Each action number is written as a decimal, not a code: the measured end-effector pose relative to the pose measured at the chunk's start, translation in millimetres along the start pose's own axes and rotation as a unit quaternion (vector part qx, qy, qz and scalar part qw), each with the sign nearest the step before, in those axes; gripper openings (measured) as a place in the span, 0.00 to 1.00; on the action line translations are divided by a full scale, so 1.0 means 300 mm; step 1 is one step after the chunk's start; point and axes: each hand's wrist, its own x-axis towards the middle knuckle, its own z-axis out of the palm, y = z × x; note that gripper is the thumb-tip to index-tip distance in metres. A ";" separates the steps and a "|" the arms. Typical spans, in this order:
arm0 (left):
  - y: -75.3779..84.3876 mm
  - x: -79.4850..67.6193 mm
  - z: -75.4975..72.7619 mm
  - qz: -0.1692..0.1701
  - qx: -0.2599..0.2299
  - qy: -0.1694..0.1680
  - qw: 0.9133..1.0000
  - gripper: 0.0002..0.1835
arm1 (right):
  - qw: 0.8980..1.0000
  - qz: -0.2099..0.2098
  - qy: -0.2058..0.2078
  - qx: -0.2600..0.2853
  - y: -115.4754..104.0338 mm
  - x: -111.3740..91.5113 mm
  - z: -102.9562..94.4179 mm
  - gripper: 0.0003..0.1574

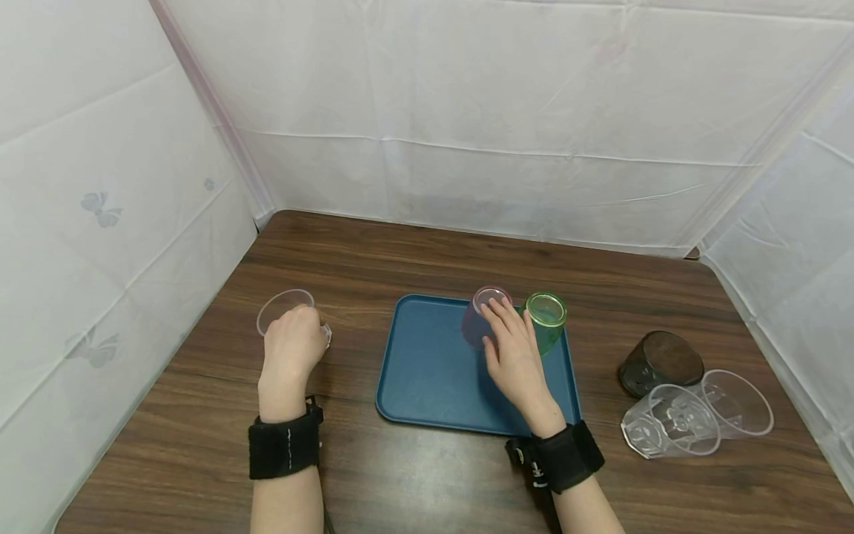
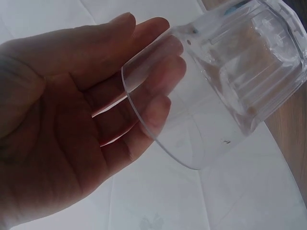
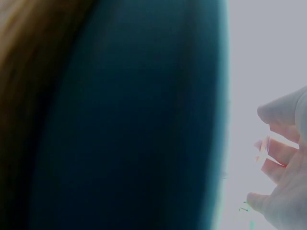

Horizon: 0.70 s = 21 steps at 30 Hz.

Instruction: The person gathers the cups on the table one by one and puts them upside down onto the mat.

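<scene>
The step in hand looks to be the handling of cups on and beside a blue tray [image 1: 423, 371] on the bench [image 1: 427, 482], with both hands occupied. The person's left hand [image 1: 292, 347] is curled about the side of a clear cup [image 2: 216, 100] at the left of the bench, well apart from the tray; in the left wrist view the fingertips show through the wall near the rim, so the cup appears to be held, though whether its base is off the bench cannot be told. The right hand [image 1: 514, 356] has its fingers long and loosely spread over a purple cup [image 1: 474, 326] at the tray's far right, just beside a green cup [image 1: 548, 337], and seems to grip neither (the right wrist view is too washed out to settle whether it touches). To the right are a dark cup [image 1: 657, 363] and two more clear cups [image 1: 674, 426], near one another. The next move probably calls for a firm hold on the slick clear cup, while the right hand must either close round the purple cup or lift clear without nudging the green one.
</scene>
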 end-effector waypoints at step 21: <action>0.022 0.001 -0.009 0.004 -0.077 0.023 0.997 0.15 | 0.999 -0.010 0.037 0.037 -0.018 0.004 -0.010 0.31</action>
